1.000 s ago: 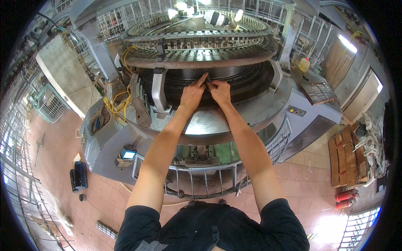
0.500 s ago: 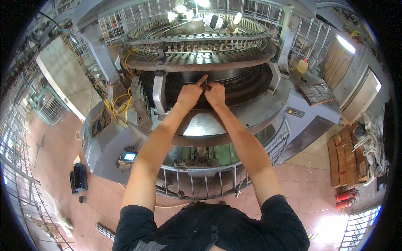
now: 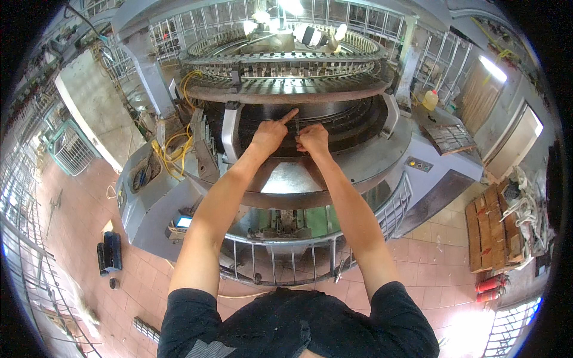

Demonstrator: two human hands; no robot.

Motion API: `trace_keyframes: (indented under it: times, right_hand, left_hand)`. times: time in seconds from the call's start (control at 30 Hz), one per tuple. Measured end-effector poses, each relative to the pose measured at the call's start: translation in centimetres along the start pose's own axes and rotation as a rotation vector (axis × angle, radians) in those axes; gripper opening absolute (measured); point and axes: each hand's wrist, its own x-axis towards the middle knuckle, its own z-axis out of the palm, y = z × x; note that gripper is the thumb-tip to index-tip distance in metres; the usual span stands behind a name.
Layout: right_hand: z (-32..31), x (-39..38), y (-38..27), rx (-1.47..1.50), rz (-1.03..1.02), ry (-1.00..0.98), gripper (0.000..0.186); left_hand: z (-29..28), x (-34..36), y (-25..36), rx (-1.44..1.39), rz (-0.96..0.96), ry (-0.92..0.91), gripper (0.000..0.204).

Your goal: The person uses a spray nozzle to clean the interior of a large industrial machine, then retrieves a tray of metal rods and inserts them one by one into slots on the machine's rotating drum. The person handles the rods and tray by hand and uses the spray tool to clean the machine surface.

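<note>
The bare left hand (image 3: 270,135) points its straight index finger (image 3: 290,116) toward the smooth dark metal drum (image 3: 325,108) of the large round grey metal machine (image 3: 361,162), the rest curled in; just beside it, the bare right hand (image 3: 313,139) has its fingers (image 3: 303,141) bunched narrowly over the black stepped metal ring (image 3: 353,130) around the drum, whether holding anything I cannot tell; the drum stands beneath the broad brown-rimmed upper ring (image 3: 286,97).

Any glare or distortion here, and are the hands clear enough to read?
Head view: fisheye bending, black corners. Head view: lamp blown out at the top, floor glaring lower right, metal plate reflecting brightly. Head view: left hand and right hand clear in outline; what the right fingertips pinch, if anything, is too small to tell.
</note>
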Motion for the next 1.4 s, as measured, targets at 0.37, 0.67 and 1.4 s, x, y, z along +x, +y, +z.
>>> trace_keyframes:
  times: [0.37,0.67,1.4]
  right_hand:
    - [0.8,-1.6,0.4,-0.356,-0.396,0.222,0.009]
    - [0.5,-2.3,1.2,-0.381,-0.300,0.162,0.013]
    - [2.9,2.8,1.6,-0.216,-0.431,0.369,0.012]
  left_hand:
    - [-0.5,-0.1,-0.2,-0.036,0.042,0.050,0.027]
    - [1.3,0.2,-0.2,-0.097,0.062,0.131,0.026]
    - [-0.9,1.8,0.2,0.061,-0.117,0.014,0.027]
